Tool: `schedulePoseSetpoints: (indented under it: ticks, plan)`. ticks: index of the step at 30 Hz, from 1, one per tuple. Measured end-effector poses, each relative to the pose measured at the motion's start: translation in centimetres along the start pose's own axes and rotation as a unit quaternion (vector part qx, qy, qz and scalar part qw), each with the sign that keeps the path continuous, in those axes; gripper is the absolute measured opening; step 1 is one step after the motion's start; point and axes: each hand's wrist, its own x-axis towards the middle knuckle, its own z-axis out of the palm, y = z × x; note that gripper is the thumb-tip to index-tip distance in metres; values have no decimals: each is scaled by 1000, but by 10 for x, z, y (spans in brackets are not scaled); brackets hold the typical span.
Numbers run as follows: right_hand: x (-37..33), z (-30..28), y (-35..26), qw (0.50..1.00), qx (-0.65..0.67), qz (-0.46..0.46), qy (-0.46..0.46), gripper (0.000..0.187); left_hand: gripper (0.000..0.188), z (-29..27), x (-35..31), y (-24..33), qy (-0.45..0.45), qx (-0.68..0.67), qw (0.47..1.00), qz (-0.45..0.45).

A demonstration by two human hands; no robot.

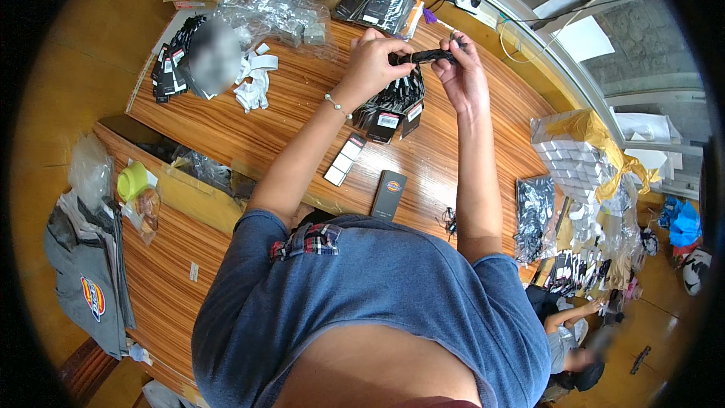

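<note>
Above the far part of the wooden table, both my hands hold a slim, black, bundled strip point(430, 56), whose exact kind I cannot make out. My left hand point(370, 60) pinches its left end between thumb and fingers. At the other end, the fingers of my right hand point(462, 72) are curled around it. Just below the hands lies a heap of black packets point(389, 98) with small white labels. Nearer to me are a dark card with white label patches point(346, 159) and a dark grey flat box point(389, 195) with a coloured logo.
On the table's left are white fabric pieces point(257, 79) and stacked black tags point(170, 68). Clear plastic bags point(272, 11) and more black packets point(374, 0) lie at the back. A taped, wrapped stack of white boxes point(570, 155) stands right. Another person point(566, 332) sits lower right.
</note>
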Motion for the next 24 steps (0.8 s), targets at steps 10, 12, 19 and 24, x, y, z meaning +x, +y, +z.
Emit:
schedulePoseSetpoints:
  ticks: [10, 12, 19, 24]
  plan:
    - [-24, -15, -3, 897, -395, -134, 146, 12, 24, 1, 2, 7, -33, 60, 996, -52]
    - [-31, 15, 5, 839, -504, -200, 38, 6, 23, 0, 3, 16, -37, 83, 994, -54]
    - [-29, 28, 24, 687, -684, -233, 78, 12, 18, 9, -2, 19, -1, 136, 990, -26]
    - [-35, 38, 25, 607, -743, -267, 92, 14, 14, 9, -5, 23, 23, 159, 987, -2]
